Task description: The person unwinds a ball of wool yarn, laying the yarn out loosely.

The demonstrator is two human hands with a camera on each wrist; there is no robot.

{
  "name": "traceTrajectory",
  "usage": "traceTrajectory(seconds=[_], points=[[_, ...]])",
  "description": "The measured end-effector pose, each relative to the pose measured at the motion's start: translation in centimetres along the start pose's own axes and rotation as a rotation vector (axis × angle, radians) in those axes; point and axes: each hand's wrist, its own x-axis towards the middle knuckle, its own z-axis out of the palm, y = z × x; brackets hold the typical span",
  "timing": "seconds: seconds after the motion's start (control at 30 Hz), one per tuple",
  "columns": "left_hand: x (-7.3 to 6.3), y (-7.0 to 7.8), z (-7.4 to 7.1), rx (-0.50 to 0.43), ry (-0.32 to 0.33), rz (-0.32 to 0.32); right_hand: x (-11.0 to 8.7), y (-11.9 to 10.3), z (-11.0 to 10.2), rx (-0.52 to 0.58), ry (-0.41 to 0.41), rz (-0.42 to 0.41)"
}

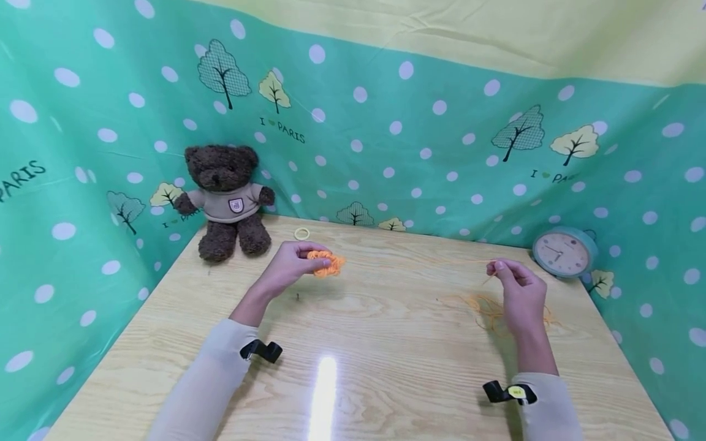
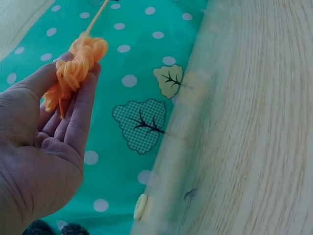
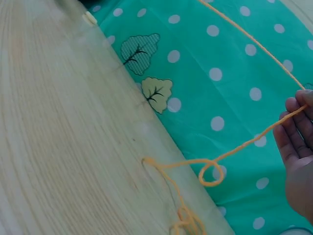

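My left hand [image 1: 288,267] pinches a small bundle of orange yarn [image 1: 326,263] between thumb and fingers, above the table's left half. Close up in the left wrist view, the looped yarn bundle [image 2: 78,63] lies across the fingers, and a single strand [image 2: 98,17] runs up out of it. Over on the right, my right hand [image 1: 521,294] pinches the yarn strand [image 3: 259,44] between thumb and fingertips. From those fingertips the tail hangs down with one small loop [image 3: 211,172] in it. Below, loose orange yarn [image 1: 485,309] lies tangled on the table.
A brown teddy bear [image 1: 226,202] in a grey shirt sits at the back left. Near it lies a pale ring [image 1: 301,234]. A teal alarm clock [image 1: 564,252] stands at the back right. Green dotted cloth [image 1: 386,147] hangs behind the wooden table [image 1: 386,355].
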Motion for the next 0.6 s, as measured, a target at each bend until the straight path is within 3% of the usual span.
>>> traceTrajectory(seconds=[0.37,0.6], points=[[-0.1,0.0,-0.8,-0.002,0.008,-0.009,0.5,0.1,-2.5,-0.073,0.065,0.109],[0.0,-0.2,-1.4,0.028,0.034,-0.01,1.0,0.4,-3.2,-0.044,0.097,0.136]])
